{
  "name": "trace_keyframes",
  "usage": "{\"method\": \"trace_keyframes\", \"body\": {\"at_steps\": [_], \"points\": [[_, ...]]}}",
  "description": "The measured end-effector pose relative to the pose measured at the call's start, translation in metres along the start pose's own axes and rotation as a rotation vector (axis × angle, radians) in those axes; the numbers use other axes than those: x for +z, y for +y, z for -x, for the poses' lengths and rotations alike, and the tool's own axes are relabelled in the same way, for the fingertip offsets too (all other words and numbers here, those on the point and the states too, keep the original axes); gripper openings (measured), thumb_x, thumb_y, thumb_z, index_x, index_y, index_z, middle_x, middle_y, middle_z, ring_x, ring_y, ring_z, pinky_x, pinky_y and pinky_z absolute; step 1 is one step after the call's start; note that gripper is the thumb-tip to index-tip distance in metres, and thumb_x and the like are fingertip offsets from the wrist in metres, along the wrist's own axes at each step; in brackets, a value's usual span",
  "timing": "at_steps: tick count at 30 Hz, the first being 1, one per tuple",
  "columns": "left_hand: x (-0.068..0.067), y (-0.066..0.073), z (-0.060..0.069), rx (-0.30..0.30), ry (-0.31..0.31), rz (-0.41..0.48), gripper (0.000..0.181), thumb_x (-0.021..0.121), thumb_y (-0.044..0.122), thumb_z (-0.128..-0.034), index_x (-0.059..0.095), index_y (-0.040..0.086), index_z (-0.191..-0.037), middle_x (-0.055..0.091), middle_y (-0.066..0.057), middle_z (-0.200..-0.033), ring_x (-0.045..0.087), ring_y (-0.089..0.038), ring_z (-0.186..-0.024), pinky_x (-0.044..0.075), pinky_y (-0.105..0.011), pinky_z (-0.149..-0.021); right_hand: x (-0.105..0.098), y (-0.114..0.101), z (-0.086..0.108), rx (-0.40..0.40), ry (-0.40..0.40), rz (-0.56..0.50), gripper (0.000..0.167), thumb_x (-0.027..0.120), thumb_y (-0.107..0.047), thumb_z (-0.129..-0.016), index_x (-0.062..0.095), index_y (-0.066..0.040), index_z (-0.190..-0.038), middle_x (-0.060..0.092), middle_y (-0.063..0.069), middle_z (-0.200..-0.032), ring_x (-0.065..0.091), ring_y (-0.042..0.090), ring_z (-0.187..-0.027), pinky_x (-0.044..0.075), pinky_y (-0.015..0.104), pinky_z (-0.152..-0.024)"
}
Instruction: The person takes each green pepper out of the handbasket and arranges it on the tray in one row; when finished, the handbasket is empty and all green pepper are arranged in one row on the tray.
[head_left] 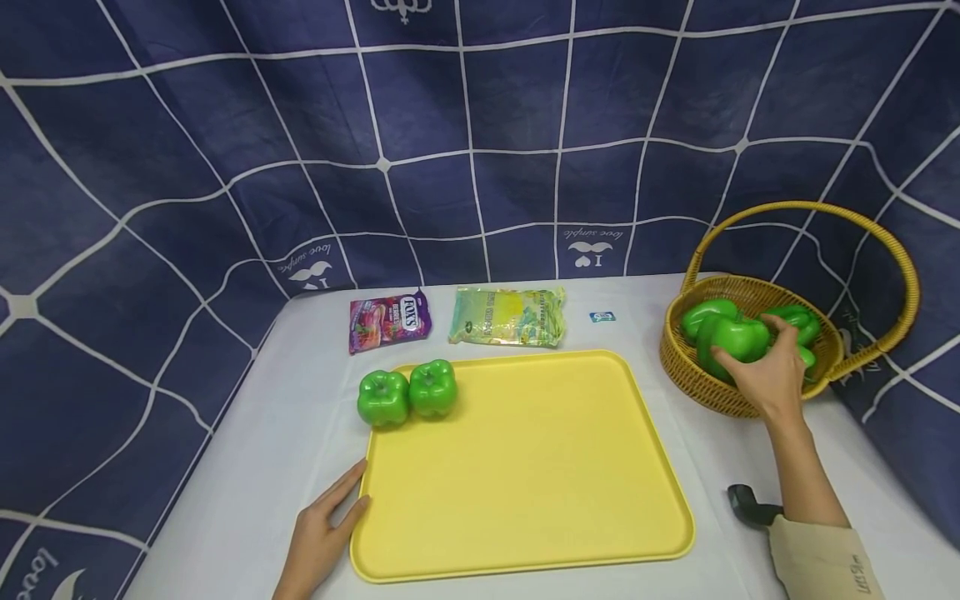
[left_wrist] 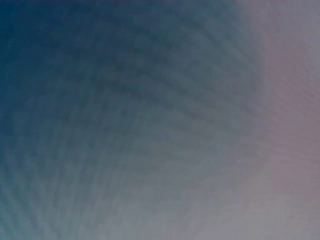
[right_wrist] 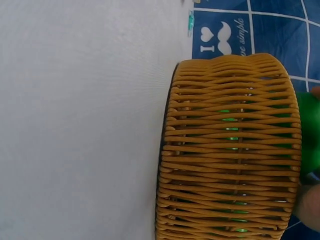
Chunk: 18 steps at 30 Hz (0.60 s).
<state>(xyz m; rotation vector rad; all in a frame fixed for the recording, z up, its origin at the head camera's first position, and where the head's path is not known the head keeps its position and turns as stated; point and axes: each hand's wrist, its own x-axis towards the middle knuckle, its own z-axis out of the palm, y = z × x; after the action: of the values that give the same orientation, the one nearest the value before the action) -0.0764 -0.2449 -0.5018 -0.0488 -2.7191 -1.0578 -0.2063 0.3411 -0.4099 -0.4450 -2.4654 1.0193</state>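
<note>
My right hand (head_left: 772,371) reaches into the wicker basket (head_left: 693,387) and grips a green bell pepper (head_left: 738,337) between thumb and fingers. Other green peppers (head_left: 705,315) lie around it in the basket. From the right wrist view, the basket's woven side (right_wrist: 230,150) hides most of the contents, with part of the green pepper (right_wrist: 310,132) at the right edge. My left hand (head_left: 321,529) rests at the left edge of the yellow tray (head_left: 525,467), fingers extended. Two green bell peppers (head_left: 383,398) (head_left: 432,388) sit side by side at the tray's far left corner. The left wrist view is blurred.
Behind the tray lie a purple candy bag (head_left: 390,321), a yellow-green packet (head_left: 508,317) and a small blue-white packet (head_left: 602,317). A black object (head_left: 750,507) is by the right forearm. The basket's tall handle (head_left: 892,242) arches over it. A dark blue checked cloth (head_left: 420,108) stands behind.
</note>
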Motion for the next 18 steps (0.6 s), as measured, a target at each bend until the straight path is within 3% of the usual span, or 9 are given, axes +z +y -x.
{"method": "trace_keyframes", "body": {"at_steps": [5, 13, 18], "points": [[-0.0003, 0.0003, 0.0003, 0.010, 0.004, 0.005, 0.047, 0.066, 0.029, -0.0863, 0.054, 0.014, -0.130, 0.052, 0.005, -0.132, 0.039, 0.002, -0.119, 0.023, 0.002, -0.094, -0.0002, -0.0013, -0.0006, -0.062, -0.016, -0.007, 0.089, 0.071, -0.031, -0.077, 0.019, -0.014, -0.147, 0.023, 0.022, -0.141, 0.029, 0.050, -0.120, 0.028, 0.068, -0.091], [-0.0002, 0.0001, 0.0000, 0.004, -0.001, 0.003, 0.048, 0.065, 0.031, -0.0868, 0.054, 0.015, -0.130, 0.052, 0.006, -0.132, 0.039, 0.002, -0.119, 0.022, 0.002, -0.093, 0.0013, -0.0065, 0.0022, -0.107, 0.015, -0.114, 0.082, 0.075, -0.026, -0.075, 0.030, -0.012, -0.142, 0.025, 0.020, -0.136, 0.030, 0.043, -0.120, 0.030, 0.063, -0.095], [-0.0004, 0.0004, 0.0001, -0.003, -0.002, 0.003, 0.048, 0.065, 0.032, -0.0869, 0.054, 0.015, -0.130, 0.052, 0.006, -0.132, 0.039, 0.002, -0.119, 0.022, 0.002, -0.093, 0.0091, 0.0017, 0.0000, -0.104, 0.013, -0.180, 0.087, 0.078, -0.033, -0.073, 0.026, -0.021, -0.142, 0.029, 0.018, -0.139, 0.032, 0.038, -0.125, 0.032, 0.058, -0.099]]}}
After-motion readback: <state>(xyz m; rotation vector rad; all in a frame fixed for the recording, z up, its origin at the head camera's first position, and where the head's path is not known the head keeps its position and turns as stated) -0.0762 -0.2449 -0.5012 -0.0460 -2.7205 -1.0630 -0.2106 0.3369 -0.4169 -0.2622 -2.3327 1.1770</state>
